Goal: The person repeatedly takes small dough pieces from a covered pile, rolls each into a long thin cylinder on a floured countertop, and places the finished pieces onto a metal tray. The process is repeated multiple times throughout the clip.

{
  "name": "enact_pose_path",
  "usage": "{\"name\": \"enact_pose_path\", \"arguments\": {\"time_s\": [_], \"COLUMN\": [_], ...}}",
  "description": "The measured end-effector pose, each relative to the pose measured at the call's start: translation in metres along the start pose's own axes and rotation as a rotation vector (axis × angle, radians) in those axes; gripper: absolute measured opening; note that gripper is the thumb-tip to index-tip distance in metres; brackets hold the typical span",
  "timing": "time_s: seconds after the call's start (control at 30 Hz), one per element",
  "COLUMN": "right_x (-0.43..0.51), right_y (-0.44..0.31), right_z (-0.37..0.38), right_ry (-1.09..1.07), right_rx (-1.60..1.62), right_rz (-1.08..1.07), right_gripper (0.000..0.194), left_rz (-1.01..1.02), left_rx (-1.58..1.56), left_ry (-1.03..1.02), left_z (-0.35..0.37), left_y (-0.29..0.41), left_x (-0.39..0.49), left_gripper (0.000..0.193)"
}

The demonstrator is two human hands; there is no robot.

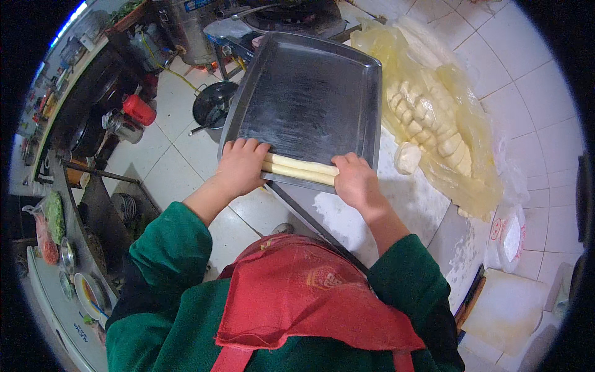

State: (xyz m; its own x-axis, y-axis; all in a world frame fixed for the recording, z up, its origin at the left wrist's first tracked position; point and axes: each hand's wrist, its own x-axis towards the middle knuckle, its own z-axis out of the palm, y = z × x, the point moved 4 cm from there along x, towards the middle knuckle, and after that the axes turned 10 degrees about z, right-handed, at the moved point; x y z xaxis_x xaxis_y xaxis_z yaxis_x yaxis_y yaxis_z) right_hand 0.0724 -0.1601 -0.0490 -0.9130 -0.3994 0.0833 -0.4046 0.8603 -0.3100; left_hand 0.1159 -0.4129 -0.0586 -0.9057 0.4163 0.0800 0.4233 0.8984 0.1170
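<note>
Two long strips of dough (pixel 300 169) lie side by side along the near edge of a dark metal baking tray (pixel 309 93). My left hand (pixel 242 166) closes over their left end, and my right hand (pixel 357 179) grips the right end of the strips. Right of the tray, many cut dough pieces (pixel 427 121) rest under yellowish plastic sheeting (pixel 481 186). One separate lump of dough (pixel 407 158) sits beside the sheeting, close to the tray's right side. The tray's bare surface looks streaked with a whitish film.
The tray overhangs the left edge of a floured worktop (pixel 344 223). Beyond its left side, a black pan (pixel 214 104) with a handled utensil stands low down. A cutting board (pixel 504 307) lies at the lower right, near a white plastic bag (pixel 506 237). A red vacuum flask (pixel 139 110) stands at left.
</note>
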Motion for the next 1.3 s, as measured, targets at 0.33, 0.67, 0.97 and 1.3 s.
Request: {"name": "enact_pose_path", "arguments": {"time_s": [0.33,0.67,0.97,1.3], "right_x": [0.019,0.001,-0.012,0.003], "right_y": [-0.020,-0.008,0.008,0.162], "right_z": [0.002,0.006,0.006,-0.035], "right_ry": [-0.286,-0.147,0.021,0.396], "right_rx": [-0.059,-0.062,0.114,0.355], "right_rz": [0.172,0.146,0.161,0.786], "right_gripper": [0.024,0.018,0.025,0.052], "left_rz": [0.014,0.077,-0.045,-0.008], "left_rx": [-0.136,-0.172,-0.077,0.050], "left_ry": [-0.025,-0.023,0.012,-0.117], "left_z": [-0.006,-0.013,-0.002,-0.014], "left_y": [0.012,0.028,-0.007,0.008], "left_x": [0.009,0.020,0.002,0.020], "left_gripper": [0.058,0.064,0.057,0.074]}}
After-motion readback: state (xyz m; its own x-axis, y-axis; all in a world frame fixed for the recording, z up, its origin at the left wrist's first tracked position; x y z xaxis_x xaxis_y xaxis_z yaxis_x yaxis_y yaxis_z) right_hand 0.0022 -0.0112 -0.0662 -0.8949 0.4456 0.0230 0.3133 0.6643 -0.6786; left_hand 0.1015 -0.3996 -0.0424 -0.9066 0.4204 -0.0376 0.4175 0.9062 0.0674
